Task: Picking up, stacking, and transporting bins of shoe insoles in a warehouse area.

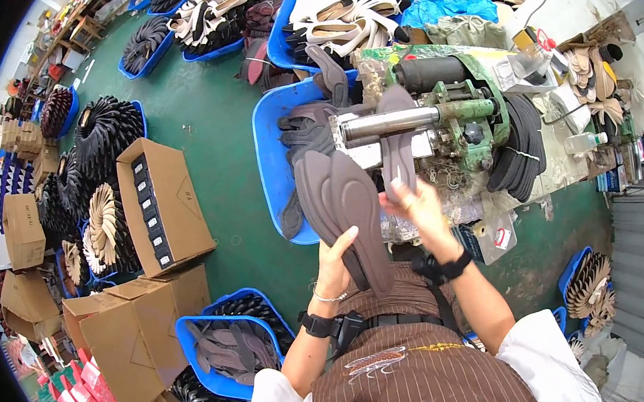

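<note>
My left hand (333, 269) is closed around the lower end of several stacked grey-brown insoles (345, 206), its thumb lying on top. Beside it, my right hand (421, 212) pinches the near end of a single insole (397, 153). That insole points away from me and lies across the front of a green roller machine (480, 123), next to its shiny metal roller (392, 121). Left of the machine, a blue tub (267, 148) holds more loose insoles (307, 127). Whether the single insole touches the roller, I cannot tell.
A bundle of dark strips (518, 147) lies right of the machine on the cluttered bench. A blue basket of insoles (192, 347) stands at my lower left. Cardboard boxes (168, 210) stand at the left, and tubs of white shoes (341, 16) at the back.
</note>
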Available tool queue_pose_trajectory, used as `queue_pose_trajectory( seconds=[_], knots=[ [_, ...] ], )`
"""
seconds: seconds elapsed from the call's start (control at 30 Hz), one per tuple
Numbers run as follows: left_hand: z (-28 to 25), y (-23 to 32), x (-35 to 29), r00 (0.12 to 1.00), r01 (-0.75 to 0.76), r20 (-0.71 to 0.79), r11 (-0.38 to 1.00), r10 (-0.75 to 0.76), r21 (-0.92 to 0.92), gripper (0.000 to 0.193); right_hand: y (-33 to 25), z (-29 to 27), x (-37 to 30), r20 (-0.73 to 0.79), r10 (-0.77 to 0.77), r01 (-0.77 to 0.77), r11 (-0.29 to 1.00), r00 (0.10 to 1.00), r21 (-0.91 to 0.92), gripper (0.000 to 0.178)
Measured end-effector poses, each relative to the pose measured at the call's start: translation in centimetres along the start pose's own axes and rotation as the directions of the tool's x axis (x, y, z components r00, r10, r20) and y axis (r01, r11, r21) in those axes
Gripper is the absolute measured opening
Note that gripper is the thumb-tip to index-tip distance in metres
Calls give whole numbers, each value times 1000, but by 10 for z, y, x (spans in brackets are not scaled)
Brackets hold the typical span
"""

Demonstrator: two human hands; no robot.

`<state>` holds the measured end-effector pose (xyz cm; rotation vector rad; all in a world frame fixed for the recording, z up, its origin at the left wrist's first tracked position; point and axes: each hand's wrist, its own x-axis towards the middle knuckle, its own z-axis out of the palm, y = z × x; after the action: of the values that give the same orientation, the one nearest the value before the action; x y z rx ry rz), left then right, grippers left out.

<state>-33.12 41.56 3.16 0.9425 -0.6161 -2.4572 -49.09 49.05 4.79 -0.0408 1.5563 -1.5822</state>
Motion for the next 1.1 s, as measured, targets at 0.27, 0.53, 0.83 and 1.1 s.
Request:
queue_pose_trajectory(
  seconds=[0.27,0.53,0.83,1.1],
  knots=[
    [0,5,3,995,48,88,998,-43,-50,46,19,-50,34,-183,-210,182,971,960,-157,15],
    [6,1,5,987,-135,-39,924,159,358,46,54,-28,-10,-118,-65,37,973,991,-226,11],
    [-3,-3,14,995,-94,0,972,96,215,45,37,-2,-18,83,-89,101,982,993,-159,21],
    [12,6,16,974,25,225,997,-8,-73,54,17,-44,35,-162,-278,256,956,947,-142,17]
  ],
)
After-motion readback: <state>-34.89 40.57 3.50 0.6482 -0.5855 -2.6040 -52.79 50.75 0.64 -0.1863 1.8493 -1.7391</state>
